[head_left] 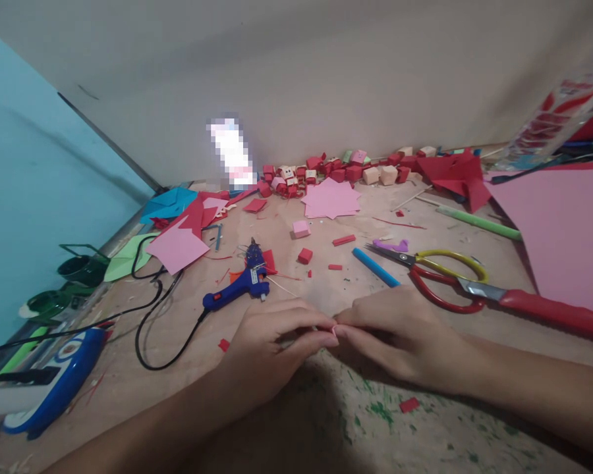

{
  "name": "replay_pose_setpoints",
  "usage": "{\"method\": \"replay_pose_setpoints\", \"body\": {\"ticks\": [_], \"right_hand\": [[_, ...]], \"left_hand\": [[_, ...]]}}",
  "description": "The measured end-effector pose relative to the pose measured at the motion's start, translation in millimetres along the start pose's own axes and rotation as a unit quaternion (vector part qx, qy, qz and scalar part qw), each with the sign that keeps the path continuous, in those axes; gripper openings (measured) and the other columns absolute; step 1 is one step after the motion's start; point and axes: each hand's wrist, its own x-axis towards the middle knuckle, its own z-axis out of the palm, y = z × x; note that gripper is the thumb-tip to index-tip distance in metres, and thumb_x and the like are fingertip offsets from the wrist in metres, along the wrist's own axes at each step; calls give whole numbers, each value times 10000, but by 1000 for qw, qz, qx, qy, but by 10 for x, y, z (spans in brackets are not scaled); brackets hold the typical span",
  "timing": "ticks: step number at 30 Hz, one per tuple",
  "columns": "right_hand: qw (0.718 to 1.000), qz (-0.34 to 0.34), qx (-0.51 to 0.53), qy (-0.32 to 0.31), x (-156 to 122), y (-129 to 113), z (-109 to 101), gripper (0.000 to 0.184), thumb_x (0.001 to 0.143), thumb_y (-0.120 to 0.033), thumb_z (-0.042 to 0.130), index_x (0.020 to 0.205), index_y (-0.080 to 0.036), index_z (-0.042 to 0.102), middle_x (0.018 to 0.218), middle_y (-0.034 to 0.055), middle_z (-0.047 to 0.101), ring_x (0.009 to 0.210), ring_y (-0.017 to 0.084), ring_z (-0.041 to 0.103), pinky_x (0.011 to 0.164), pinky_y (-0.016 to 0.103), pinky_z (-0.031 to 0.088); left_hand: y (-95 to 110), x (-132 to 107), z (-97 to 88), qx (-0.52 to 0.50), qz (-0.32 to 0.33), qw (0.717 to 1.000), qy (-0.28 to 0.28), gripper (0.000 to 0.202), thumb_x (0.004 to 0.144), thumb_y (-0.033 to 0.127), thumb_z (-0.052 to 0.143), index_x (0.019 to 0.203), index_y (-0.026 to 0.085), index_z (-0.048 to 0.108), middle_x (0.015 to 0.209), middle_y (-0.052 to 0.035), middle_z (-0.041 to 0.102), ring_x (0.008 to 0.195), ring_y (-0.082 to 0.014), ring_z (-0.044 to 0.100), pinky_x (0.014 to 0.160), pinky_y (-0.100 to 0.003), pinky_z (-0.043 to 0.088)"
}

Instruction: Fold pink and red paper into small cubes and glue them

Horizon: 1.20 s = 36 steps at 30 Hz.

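Note:
Between the fingertips of both hands is a tiny pink piece (334, 330), probably paper, mostly hidden by the fingers. My left hand (277, 339) pinches it from the left, thumb against forefinger. From the other side my right hand (400, 332) pinches it too, so the tips of both hands meet. Just beyond them lie a blue stick (375, 266), a small red cube (305, 255), a pink cube (301, 229) and short red strips (344, 240). A blue glue gun (234, 286) rests left of my left hand.
Scissors (425, 263) and a red-handled cutter (553, 313) lie at right, near a large pink sheet (568, 230). Several small paper cubes (356, 172) line the wall, beside a propped phone (232, 153). Pink cut paper (331, 199) lies mid-table. A black cord (138, 336) loops at left.

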Motion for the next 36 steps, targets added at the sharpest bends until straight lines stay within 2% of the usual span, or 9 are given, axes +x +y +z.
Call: {"method": "replay_pose_setpoints", "body": {"ticks": [4, 9, 15, 21, 28, 32, 36], "right_hand": [[1000, 1, 6, -4, 14, -3, -10, 245, 1020, -180, 544, 832, -137, 694, 634, -16, 612, 534, 64, 511, 527, 201, 348], [1000, 1, 3, -10, 30, -22, -20, 320, 1030, -181, 518, 730, -150, 625, 590, -39, 517, 511, 66, 421, 499, 217, 284], [999, -22, 11, -21, 41, -43, -25, 208, 995, -117, 519, 826, -158, 633, 641, -35, 565, 539, 80, 430, 520, 224, 294], [999, -23, 4, -40, 37, -14, -10, 269, 1012, -143, 491, 774, -145, 617, 630, -23, 529, 554, 92, 422, 529, 234, 297], [998, -20, 6, -62, -3, 0, -9, 247, 1030, -181, 483, 891, -129, 681, 654, -1, 587, 579, 108, 493, 551, 231, 339], [998, -21, 0, -64, -6, 11, -6, 286, 1043, -213, 472, 855, -142, 675, 656, 4, 603, 573, 109, 501, 554, 237, 335], [998, -31, 0, -62, -5, 15, 2, 280, 1052, -222, 465, 894, -144, 682, 668, 8, 621, 575, 108, 507, 559, 237, 334]], "left_hand": [[4, -2, 0, 10, 17, 1000, 9, 98, 840, 42, 764, 844, 135, 794, 770, -11, 784, 687, -96, 704, 671, -137, 533], [9, -13, 12, 41, -33, 998, 34, 113, 818, 60, 788, 806, 173, 790, 774, 14, 798, 688, -110, 717, 655, -152, 539], [16, -8, 13, 40, -41, 997, 47, 112, 816, 82, 795, 760, 176, 772, 721, 25, 779, 640, -107, 690, 606, -162, 514], [-4, -33, 28, 35, -27, 998, 45, 127, 827, 79, 788, 751, 177, 762, 707, 28, 762, 639, -101, 678, 619, -162, 507], [-3, -41, 54, 30, 4, 998, 56, 135, 825, 52, 784, 749, 159, 754, 695, 26, 751, 629, -85, 665, 627, -141, 508], [-4, -35, 47, 32, 3, 998, 56, 148, 825, 37, 773, 744, 158, 746, 692, 24, 743, 626, -88, 660, 619, -151, 504], [-11, -50, 36, 32, 3, 999, 41, 150, 852, 51, 747, 761, 169, 731, 697, 27, 727, 633, -95, 645, 621, -174, 491]]}}
